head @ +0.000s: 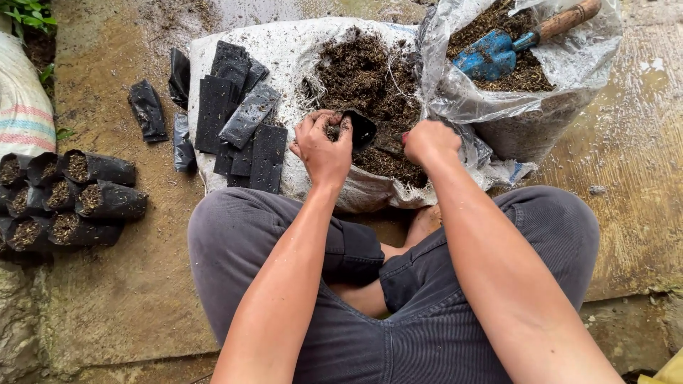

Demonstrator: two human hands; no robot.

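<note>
My left hand (324, 146) grips the rim of a small black plastic nursery bag (361, 129), holding its mouth open over a pile of dark brown soil mix (363, 78). My right hand (429, 140) is closed in a fist just right of the bag, down in the soil; what it holds is hidden. The soil lies on a white woven sack (299, 43) spread on the ground in front of my crossed legs.
Flat empty black bags (242, 117) are stacked on the sack's left part. Several filled black bags (71, 195) lie in a group at the left. A clear plastic sack of soil (562, 71) at the upper right holds a blue trowel (498, 51) with a wooden handle.
</note>
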